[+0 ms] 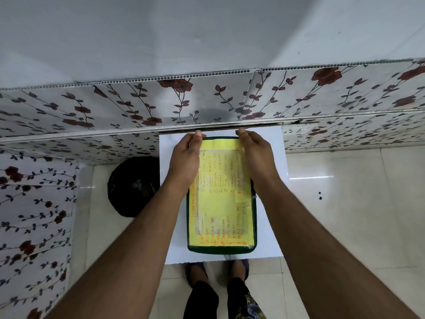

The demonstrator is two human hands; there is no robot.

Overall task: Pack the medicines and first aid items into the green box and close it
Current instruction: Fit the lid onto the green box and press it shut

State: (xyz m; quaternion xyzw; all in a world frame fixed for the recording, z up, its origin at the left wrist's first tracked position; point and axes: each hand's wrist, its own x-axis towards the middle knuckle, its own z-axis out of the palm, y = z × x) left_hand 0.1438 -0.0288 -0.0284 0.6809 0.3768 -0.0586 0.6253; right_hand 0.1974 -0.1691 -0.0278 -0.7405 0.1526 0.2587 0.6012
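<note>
The green box point(222, 248) lies flat on a small white table point(271, 226), its lid down. A yellow sheet with handwritten lists point(220, 203) is taped over the lid. My left hand point(186, 157) rests along the lid's left side with its fingertips curled over the far left corner. My right hand point(255, 155) lies along the right side, fingertips gripping the far right corner. Both hands hold the far edge of the lid. No medicines or first aid items are visible; the inside of the box is hidden.
A wall with rose-patterned panels point(138, 107) runs just behind the table. A black round bag or bin point(133, 187) stands on the floor left of the table. Pale glossy floor tiles point(345, 215) lie to the right. My feet point(216, 272) show below the table's near edge.
</note>
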